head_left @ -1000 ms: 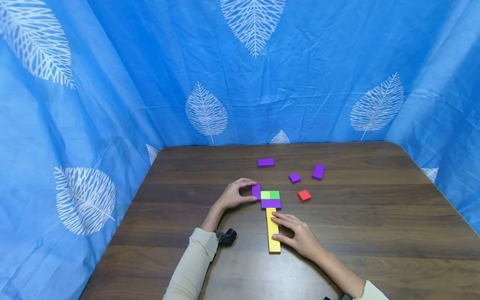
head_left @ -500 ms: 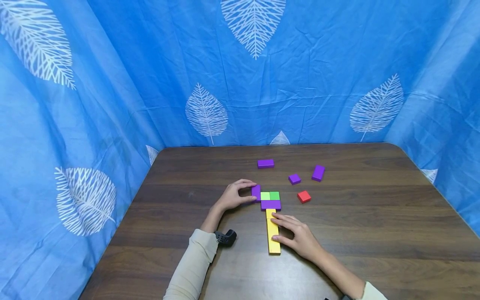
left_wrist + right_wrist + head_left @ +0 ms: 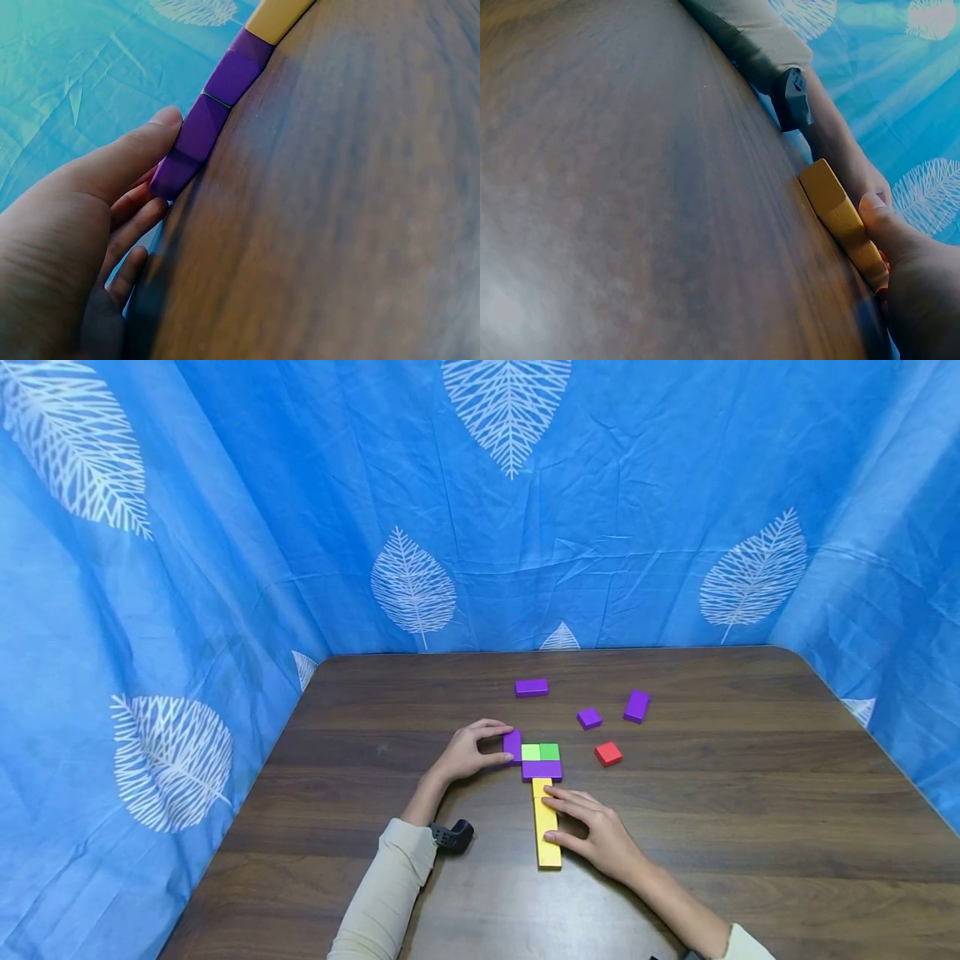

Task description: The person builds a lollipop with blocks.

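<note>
Left purple block [image 3: 512, 745]: flat on the table [image 3: 337, 877], just beside the light green block [image 3: 530, 752]. The left hand [image 3: 463, 752] pinches it by the near and far ends, thumb nearest the wearer. The right hand [image 3: 600, 831] has its fingers spread loosely, the tips resting along the right edge of the short yellow block [image 3: 542, 787] and long yellow block [image 3: 546, 835].

Handling (judged): light, stiff, hard to damage; smooth faces probably slide easily and could slip under a skewed push. Best hold is the two short ends, as now; the right long side is hemmed in by the light green block, the left long side is free for a nudge.

Surroundings: the green block [image 3: 550, 752] sits right of the light green one; the crosswise purple block [image 3: 542, 770] lies below both, above the yellow column. Whether every seam is closed, cannot tell. Well apart: far purple block [image 3: 532, 688], small purple block [image 3: 589, 718], tilted purple block [image 3: 637, 707], red block [image 3: 608, 753]. None obstructs the left hand.
</note>
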### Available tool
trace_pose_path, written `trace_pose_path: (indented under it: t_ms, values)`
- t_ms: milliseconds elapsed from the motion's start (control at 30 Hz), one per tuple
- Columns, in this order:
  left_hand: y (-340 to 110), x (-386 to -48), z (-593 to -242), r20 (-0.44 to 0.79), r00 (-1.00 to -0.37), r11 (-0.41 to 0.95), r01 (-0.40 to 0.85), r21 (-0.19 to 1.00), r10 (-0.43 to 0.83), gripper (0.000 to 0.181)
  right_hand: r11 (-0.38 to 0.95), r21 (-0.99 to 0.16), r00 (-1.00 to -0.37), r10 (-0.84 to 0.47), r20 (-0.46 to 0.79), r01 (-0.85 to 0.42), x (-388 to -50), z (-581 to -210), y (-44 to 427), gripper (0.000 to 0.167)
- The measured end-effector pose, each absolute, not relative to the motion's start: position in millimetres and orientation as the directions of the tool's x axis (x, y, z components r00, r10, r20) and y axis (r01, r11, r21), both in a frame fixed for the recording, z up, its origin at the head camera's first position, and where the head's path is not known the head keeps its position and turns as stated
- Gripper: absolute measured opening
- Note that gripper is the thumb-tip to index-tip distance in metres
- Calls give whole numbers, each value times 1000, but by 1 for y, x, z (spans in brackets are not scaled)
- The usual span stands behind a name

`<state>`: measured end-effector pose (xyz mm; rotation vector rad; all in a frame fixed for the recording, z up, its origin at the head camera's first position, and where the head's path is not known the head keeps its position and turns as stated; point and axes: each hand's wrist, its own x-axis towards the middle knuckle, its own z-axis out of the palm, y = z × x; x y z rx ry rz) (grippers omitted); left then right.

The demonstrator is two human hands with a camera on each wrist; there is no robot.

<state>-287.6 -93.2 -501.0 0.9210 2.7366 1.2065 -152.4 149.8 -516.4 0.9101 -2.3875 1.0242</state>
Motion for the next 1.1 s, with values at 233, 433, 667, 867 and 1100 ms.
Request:
trace_pose_path:
  t_ms: [233, 433, 667, 867, 1100]
  values:
    - [-93, -287, -501, 218, -829, 534, 509, 675, 515, 49, 517, -488, -704, -412, 579, -703, -153, -517, 150, 46]
    - [-93, -287, -502, 207, -832, 540, 502, 675, 515, 49, 510, -488, -699, -413, 583, -708, -152, -517, 149, 47]
    - [-94, -287, -503, 217, -829, 537, 510, 672, 516, 49, 515, -491, -705, -411, 577, -702, -152, -517, 149, 47]
    - [-94, -288, -503, 226, -824, 527, 517, 674, 520, 50, 512, -494, -705, -406, 581, -703, -152, -517, 149, 47]
    - [-94, -288, -503, 225, -823, 525, 517, 676, 521, 50, 513, -489, -702, -405, 586, -705, -152, -517, 149, 47]
